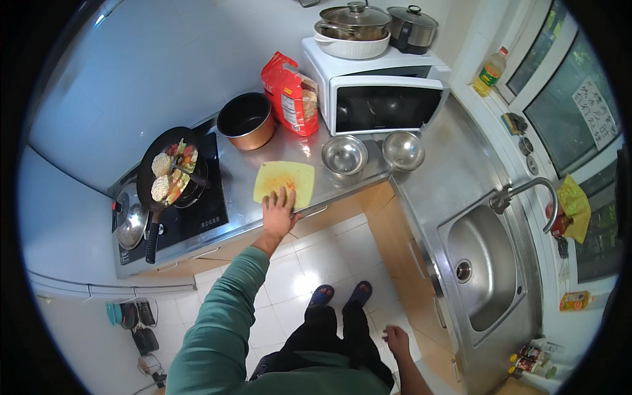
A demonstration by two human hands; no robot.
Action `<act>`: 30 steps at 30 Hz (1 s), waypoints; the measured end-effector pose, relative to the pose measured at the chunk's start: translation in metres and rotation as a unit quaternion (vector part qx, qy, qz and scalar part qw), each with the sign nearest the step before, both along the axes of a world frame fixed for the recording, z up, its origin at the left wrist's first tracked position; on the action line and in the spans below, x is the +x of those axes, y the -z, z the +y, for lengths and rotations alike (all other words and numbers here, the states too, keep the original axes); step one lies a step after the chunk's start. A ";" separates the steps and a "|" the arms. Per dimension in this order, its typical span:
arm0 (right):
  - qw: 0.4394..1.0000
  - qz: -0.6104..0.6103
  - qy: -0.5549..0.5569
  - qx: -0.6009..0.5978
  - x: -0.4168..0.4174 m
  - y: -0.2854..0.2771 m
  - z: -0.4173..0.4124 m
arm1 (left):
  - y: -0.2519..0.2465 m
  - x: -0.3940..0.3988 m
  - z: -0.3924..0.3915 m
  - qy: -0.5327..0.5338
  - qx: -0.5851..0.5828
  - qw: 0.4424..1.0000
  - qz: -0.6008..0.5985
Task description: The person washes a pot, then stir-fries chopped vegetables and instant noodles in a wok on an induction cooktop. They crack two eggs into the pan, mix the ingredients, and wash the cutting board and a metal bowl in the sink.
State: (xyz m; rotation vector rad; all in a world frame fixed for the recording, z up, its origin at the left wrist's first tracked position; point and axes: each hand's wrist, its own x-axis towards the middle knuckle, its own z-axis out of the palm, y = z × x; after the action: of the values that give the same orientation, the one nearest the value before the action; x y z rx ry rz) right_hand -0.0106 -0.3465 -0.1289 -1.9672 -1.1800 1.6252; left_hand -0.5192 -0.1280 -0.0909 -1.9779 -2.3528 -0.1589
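Observation:
My left hand [279,212] reaches over the near edge of a yellow-green cutting board [303,180], its fingertips over the board's stained surface; whether it grips the edge is unclear. Low at my right side hangs my right hand [396,340], fingers partly curled, with no object visible in it. On the hob to the left, a black wok [144,173] holds two pale noodle cakes [161,165], chopped vegetables and a utensil [190,174]. A copper-coloured pot [254,136] stands behind the board. Right of the board are two steel bowls [344,155], side by side.
A red food bag [284,94] stands beside a white microwave [335,66] with its door ajar; cookware rests on top. A glass lid [132,217] lies left of the wok, whose handle points towards me. The steel sink [486,266] and tap [535,182] are at right.

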 end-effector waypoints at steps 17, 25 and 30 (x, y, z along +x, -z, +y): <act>0.749 0.618 0.236 0.039 -0.001 -0.138 0.214 | -0.173 0.317 0.026 0.610 0.143 0.776 -0.072; 0.794 0.369 0.456 0.161 0.248 -0.132 0.211 | -0.136 0.578 0.159 0.616 -0.025 0.749 -0.243; 0.810 0.348 0.443 0.162 0.316 -0.141 0.216 | -0.113 0.627 0.271 0.559 0.122 0.801 -0.178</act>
State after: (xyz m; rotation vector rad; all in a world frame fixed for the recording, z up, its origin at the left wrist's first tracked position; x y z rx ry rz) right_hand 0.3050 -0.1307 0.0117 -1.1799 -0.1473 1.2812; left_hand 0.1079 0.1432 0.0217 -3.0353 -0.8242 -0.8699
